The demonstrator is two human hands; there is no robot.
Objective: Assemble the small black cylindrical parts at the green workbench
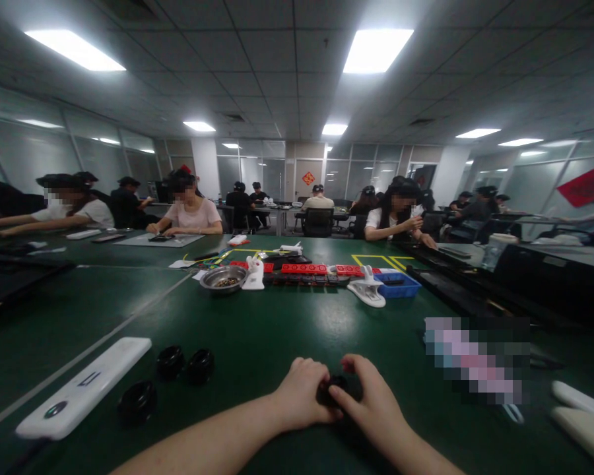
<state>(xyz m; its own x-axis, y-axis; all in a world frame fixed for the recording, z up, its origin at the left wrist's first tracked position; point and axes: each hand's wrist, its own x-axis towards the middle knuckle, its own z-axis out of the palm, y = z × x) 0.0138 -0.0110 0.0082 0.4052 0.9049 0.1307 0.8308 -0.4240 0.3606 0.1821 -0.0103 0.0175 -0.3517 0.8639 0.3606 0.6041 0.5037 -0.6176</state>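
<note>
My left hand [303, 392] and my right hand [376, 399] meet above the green table in front of me. Between them is a black round part [337, 388], mostly hidden by my fingers. My left fingers curl over its left side; the thumb and fingers of my right hand close on it from the right. Three black ring-shaped parts stand to the left of my left forearm: one [171, 361] and another [200, 365] side by side, and a third [137, 402] nearer to me. They look similar to the held part, whose exact kind I cannot make out.
A long white device [86, 389] lies left of the rings. Farther back stand a metal bowl [222, 280] of small pieces, red strips [304, 269], white clamps [369, 288] and a blue bin [398, 285]. A blurred pouch-like item [475, 359] lies right. Other people sit around the tables.
</note>
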